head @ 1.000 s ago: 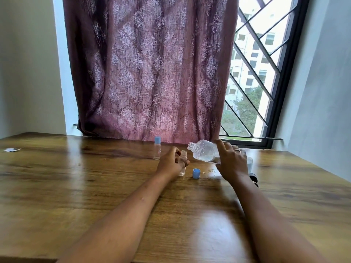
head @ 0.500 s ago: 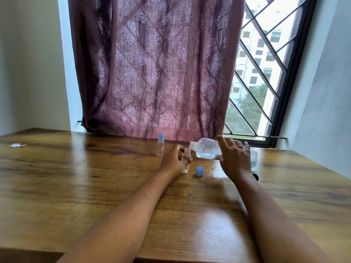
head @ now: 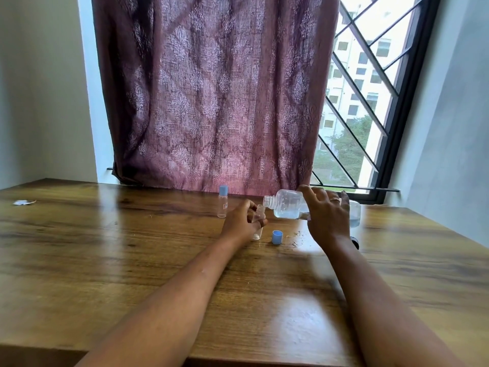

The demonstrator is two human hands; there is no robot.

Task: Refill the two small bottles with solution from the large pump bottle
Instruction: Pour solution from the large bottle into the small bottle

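Observation:
My right hand (head: 328,218) grips the large clear bottle (head: 287,206), which lies nearly on its side with its open threaded neck pointing left; clear liquid pools in its lower half. My left hand (head: 242,223) holds an uncapped small bottle (head: 260,211) upright on the table, its mouth just below the big bottle's neck. That small bottle's blue cap (head: 277,237) rests on the wood just to the right. A second small bottle (head: 222,201) with a blue cap stands upright further back, to the left of my left hand.
The wooden table (head: 132,260) runs up to a maroon curtain (head: 211,102) and a barred window. A dark object (head: 355,243) peeks out behind my right wrist. Small spilled drops (head: 297,235) lie near the cap. A white scrap (head: 23,202) sits far left.
The large bottle's neck has dropped slightly closer to the small bottle's mouth. My view has shifted a little; both hands keep their grips.

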